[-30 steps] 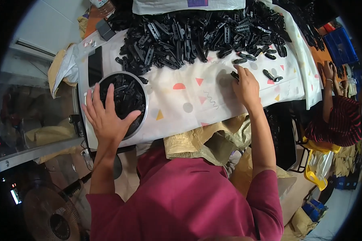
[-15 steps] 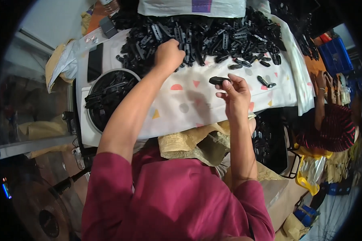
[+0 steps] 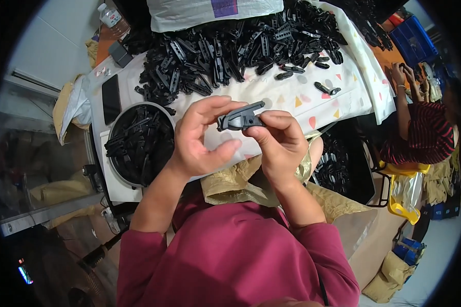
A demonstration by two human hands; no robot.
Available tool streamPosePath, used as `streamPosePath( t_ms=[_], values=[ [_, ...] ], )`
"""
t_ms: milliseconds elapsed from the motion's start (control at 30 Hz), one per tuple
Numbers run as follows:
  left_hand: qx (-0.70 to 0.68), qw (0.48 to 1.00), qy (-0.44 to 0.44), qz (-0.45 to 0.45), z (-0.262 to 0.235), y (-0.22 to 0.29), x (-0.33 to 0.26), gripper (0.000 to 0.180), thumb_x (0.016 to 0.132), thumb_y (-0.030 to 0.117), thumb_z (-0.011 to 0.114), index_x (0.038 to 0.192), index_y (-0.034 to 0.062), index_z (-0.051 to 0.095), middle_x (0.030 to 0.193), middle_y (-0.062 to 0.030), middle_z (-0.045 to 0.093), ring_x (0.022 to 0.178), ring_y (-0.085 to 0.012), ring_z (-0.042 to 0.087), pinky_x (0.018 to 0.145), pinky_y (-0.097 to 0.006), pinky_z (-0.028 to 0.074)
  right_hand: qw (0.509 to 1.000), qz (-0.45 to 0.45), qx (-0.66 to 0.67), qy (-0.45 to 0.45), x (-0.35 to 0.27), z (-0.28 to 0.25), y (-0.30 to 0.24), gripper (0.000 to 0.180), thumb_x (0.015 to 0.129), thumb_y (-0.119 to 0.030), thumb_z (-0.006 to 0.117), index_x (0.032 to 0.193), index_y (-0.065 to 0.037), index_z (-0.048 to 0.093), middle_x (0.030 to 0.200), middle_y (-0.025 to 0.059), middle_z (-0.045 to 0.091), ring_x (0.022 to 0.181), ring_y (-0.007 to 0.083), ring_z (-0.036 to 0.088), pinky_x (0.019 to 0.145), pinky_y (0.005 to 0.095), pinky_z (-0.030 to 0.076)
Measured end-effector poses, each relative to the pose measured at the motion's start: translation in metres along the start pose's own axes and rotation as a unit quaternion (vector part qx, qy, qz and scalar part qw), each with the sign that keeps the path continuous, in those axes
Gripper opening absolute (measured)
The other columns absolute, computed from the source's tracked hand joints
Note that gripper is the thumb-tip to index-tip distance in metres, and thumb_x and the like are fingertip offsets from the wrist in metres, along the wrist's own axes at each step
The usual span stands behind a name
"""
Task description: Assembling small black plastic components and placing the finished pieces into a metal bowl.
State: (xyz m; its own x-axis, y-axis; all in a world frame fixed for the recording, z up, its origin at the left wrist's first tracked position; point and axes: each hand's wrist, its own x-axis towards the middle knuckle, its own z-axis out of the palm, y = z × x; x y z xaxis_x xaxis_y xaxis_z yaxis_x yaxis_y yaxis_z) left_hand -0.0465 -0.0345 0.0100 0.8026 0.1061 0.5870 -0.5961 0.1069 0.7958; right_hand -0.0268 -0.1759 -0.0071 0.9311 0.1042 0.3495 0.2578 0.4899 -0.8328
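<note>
In front of my chest, above the table's near edge, is a dark plastic clip-like part point(image 3: 243, 122) with a long bar angled along its top. My right hand point(image 3: 284, 146) pinches its right end between thumb and fingers. My left hand point(image 3: 197, 140) is curved around the other end, thumb and fingers apart; its fingertips are close to the part, and I cannot tell whether they touch it. Beyond both hands lies a broad heap of similar black plastic parts point(image 3: 205, 53). A round tub point(image 3: 170, 113) holding more black parts stands beside my left forearm.
A patterned white cloth point(image 3: 292, 100) covers the table. A white sack point(image 3: 200, 18) lies behind the heap. A dark phone point(image 3: 111, 99) and a plastic bottle point(image 3: 112, 20) are at the left. Below the table's right side is a black crate point(image 3: 361, 179). Another person point(image 3: 420, 128) sits at the right.
My left hand has come back from the heap to the part in my right hand. The right hand has moved slightly left and nearer. The whole view has shifted.
</note>
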Motion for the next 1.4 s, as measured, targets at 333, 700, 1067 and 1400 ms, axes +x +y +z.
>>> streamPosePath(
  t_ms=[333,700,1067,1400],
  values=[
    [-0.03,0.985,0.036,-0.164,-0.038,0.028,-0.042,0.041,0.079,0.005,0.066,0.115,-0.0039,0.049,0.102,-0.0131,0.061,0.096,-0.015,0.057,0.082,-0.027,0.047,0.921,0.003,-0.329,-0.21,-0.006,0.024,-0.013,0.025,0.076,-0.009,0.069,0.093,0.003,0.056,0.089,0.0105,0.06,0.078,0.0146,0.06,0.069,0.0253,0.049],
    [0.476,0.746,0.447,-0.128,-0.165,0.064,-0.147,0.037,0.091,0.016,0.049,0.123,-0.0003,0.046,0.12,-0.0148,0.052,0.105,-0.0205,0.053,0.09,-0.031,0.04,0.862,0.006,-0.437,-0.255,0.001,0.115,0.089,0.027,0.081,-0.025,0.065,0.093,0.0,0.063,0.078,0.0131,0.062,0.064,0.0215,0.057,0.061,0.029,0.045],
    [0.486,0.788,0.345,-0.152,-0.164,0.042,-0.152,0.055,0.092,0.039,0.037,0.132,0.0003,0.034,0.136,-0.021,0.033,0.128,-0.0319,0.029,0.105,-0.037,0.022,0.781,0.342,-0.382,-0.356,0.057,0.119,0.14,0.021,0.085,-0.014,0.049,0.096,0.0,0.06,0.066,0.0071,0.058,0.054,0.0144,0.055,0.045,0.0255,0.045],
    [0.26,0.878,0.395,-0.073,-0.137,0.042,-0.14,0.065,0.094,0.048,0.024,0.135,-0.0015,0.024,0.14,-0.0182,0.025,0.129,-0.0306,0.027,0.106,-0.038,0.02,0.796,0.43,-0.238,-0.354,0.048,0.087,0.117,0.018,0.087,-0.005,0.042,0.1,0.0,0.052,0.06,0.0038,0.053,0.034,0.0087,0.043,0.029,0.0209,0.034]
  ],
)
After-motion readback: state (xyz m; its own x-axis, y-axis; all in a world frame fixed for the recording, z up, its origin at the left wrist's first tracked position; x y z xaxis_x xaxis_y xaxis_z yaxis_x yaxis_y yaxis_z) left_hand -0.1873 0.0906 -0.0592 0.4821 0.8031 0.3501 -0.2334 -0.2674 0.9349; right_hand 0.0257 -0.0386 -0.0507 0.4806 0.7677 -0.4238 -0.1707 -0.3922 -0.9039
